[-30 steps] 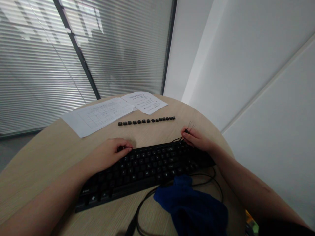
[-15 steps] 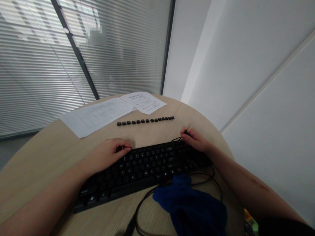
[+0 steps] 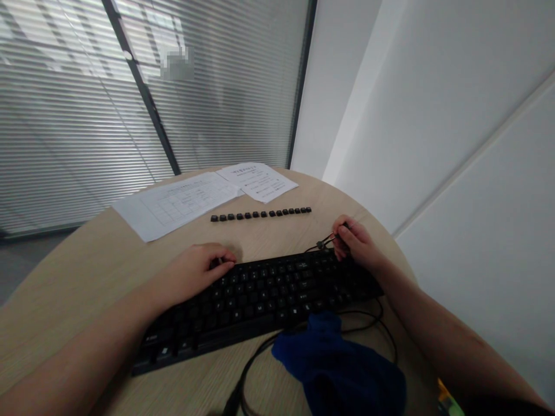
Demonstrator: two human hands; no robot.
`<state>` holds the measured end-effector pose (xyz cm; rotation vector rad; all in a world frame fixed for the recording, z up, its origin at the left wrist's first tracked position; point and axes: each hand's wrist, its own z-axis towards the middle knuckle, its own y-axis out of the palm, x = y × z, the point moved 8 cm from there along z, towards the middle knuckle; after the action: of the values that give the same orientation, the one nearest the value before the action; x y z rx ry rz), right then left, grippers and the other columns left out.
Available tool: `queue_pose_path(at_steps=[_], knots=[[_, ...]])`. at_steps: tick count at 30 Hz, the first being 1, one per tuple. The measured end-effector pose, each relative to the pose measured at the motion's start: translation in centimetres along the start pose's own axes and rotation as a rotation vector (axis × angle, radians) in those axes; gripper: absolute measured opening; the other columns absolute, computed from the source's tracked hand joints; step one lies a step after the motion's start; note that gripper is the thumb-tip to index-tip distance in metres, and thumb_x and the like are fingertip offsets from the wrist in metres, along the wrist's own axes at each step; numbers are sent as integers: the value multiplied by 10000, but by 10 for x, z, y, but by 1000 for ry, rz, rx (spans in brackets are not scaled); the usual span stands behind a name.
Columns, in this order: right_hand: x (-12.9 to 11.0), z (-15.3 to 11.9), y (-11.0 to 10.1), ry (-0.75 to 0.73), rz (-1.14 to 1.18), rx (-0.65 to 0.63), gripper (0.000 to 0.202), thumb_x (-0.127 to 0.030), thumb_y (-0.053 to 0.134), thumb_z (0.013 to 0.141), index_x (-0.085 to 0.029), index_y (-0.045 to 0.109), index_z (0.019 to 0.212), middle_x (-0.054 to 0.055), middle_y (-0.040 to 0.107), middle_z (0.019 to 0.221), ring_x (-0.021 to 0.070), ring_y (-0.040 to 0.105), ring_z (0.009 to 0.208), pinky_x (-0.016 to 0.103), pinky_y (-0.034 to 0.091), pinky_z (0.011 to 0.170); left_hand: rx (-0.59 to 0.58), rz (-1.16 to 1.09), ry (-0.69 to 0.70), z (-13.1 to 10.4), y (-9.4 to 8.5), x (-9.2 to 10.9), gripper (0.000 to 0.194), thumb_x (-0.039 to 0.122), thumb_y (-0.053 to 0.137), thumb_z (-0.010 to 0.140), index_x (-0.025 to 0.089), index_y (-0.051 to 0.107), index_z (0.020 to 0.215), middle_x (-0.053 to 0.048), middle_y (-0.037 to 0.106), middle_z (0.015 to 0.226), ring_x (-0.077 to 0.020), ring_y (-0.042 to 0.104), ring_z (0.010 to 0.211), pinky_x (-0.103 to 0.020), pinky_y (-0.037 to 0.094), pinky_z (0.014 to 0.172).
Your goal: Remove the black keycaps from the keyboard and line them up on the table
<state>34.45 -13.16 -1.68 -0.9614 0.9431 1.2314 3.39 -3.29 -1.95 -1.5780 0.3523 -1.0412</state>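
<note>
A black keyboard [image 3: 255, 300] lies at a slant on the round wooden table. My left hand [image 3: 203, 266] rests over its far left edge, fingers curled and thumb on the keys, steadying it. Above the far right corner, my right hand [image 3: 353, 240] is closed on a wire keycap puller [image 3: 332, 237]. Its thin prongs point left and downward. At their tip is a small dark piece [image 3: 321, 245], perhaps a keycap; I cannot tell whether it touches the table. Beyond the keyboard, several black keycaps [image 3: 264, 214] stand in a neat row.
Printed paper sheets [image 3: 182, 202] lie at the back left of the table [image 3: 95, 266]. Nearer me are a crumpled blue cloth [image 3: 347, 364] and a looped black cable [image 3: 243, 375]. A glass partition with blinds [image 3: 234, 104] and a white wall [image 3: 455, 115] stand behind.
My right hand has shifted slightly right and turned, so the puller's wires point left and down instead of up. My left hand keeps its place on the keyboard. The view has shifted slightly.
</note>
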Motion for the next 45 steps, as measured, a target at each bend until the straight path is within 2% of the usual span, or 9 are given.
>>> queue_pose_path(at_steps=[3,9,12,17,26,31,36,40,45], knots=[[-19,-9,20,-62,-55,-98,330,-541,628,990,-226,550,934,-50,599,683,82,533,452,200,450,424,121,56,81,-6,-10,26,238,336,565,944,216,767,980,-69,757,1035,-248,705,950,-397,546,873],[-53,-36,65,-161,-116,-327,201,-415,588,1045,-216,612,1036,12,652,810,111,615,619,229,495,560,306,-57,365,-34,-15,108,200,279,582,1007,216,722,1136,-67,736,1118,-215,701,1021,-365,581,911],[-53,-45,86,-148,-84,-410,192,-397,585,1048,-210,620,1071,11,636,787,124,619,647,245,506,590,365,-101,416,-42,-12,124,206,249,619,1002,209,693,1190,-73,734,1153,-209,702,1041,-357,590,910],[-50,-51,105,-174,-103,-457,150,-349,602,1040,-212,625,1096,26,664,849,133,654,704,256,537,644,374,-148,441,-41,-6,124,110,184,652,974,199,705,1069,-56,750,1021,-197,714,934,-332,600,828],[-59,-51,110,-347,-406,-439,92,-294,590,1028,-214,620,1064,40,712,888,148,679,755,262,527,690,339,-101,424,-39,-1,121,115,132,666,940,188,698,1035,-50,759,959,-204,702,865,-341,590,773],[-69,-49,101,-413,-513,-331,108,-291,529,1042,-220,593,993,14,679,799,148,643,692,268,482,649,412,-141,416,-42,-13,119,117,142,648,959,199,688,1054,-36,758,977,-181,705,883,-321,593,806],[-86,-46,95,-588,-701,-198,328,-337,380,1083,-225,564,836,23,588,726,174,558,652,321,433,622,517,-196,366,-47,-26,115,94,185,660,967,213,684,1053,-16,752,944,-148,701,803,-279,593,746],[-90,-50,101,-701,-855,-115,222,-266,425,1067,-226,643,1050,96,687,983,233,637,880,389,503,783,531,-255,374,-48,-25,117,16,203,686,955,210,682,969,-24,761,941,-146,704,771,-276,595,711],[-80,-53,111,-668,-847,-113,180,-214,516,1046,-231,645,1170,31,682,815,157,618,647,271,475,583,552,-288,460,-50,-23,125,69,182,703,951,205,675,891,-28,772,930,-165,723,861,-303,599,783]])
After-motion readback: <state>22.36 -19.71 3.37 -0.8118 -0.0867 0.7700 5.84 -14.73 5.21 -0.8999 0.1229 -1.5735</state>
